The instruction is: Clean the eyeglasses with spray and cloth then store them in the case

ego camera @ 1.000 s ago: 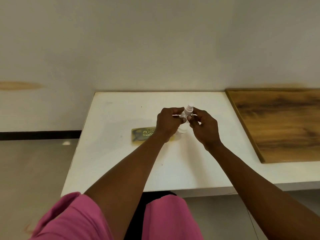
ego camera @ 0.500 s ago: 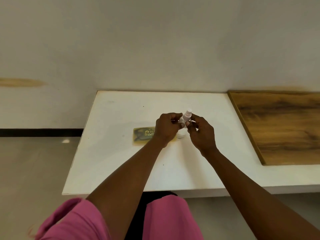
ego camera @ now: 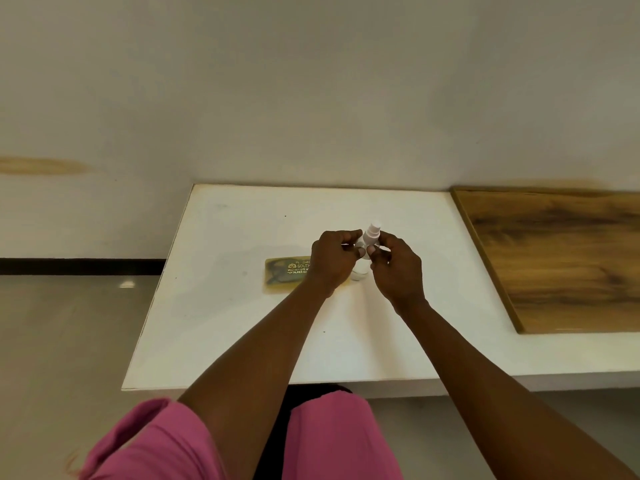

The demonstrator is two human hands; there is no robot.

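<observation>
**Spray bottle held up between both hands over the white table**

So the small white spray bottle [ego camera: 371, 235] sits upright right between the two hands, nozzle sticking up above the fingers, lifted a bit over the white table [ego camera: 242, 323]. The right hand [ego camera: 398, 268] has its fingers curled around the bottle's body from the right side, thumb tip up front. The left hand [ego camera: 334, 261] is curled too, thumb and fingertips pinching in against the bottle's left side. It looks like a thin bit of something white is in that pinch as well, but honestly it's too small to tell what.

Just under the hands there's a small clear-white thing [ego camera: 359, 273] on the tabletop, mostly hidden, can't tell what it is. Right beside it, to the left and partly under the left wrist, lies the yellowish eyeglass case [ego camera: 285, 273], flat, with printed lettering on top and dark frame shapes showing through it.

Further out: a wood-grain panel [ego camera: 561, 261] covers the table's right side, a plain pale wall [ego camera: 311, 98] runs behind, and pink clothing [ego camera: 156, 445] fills the bottom edge.
</observation>
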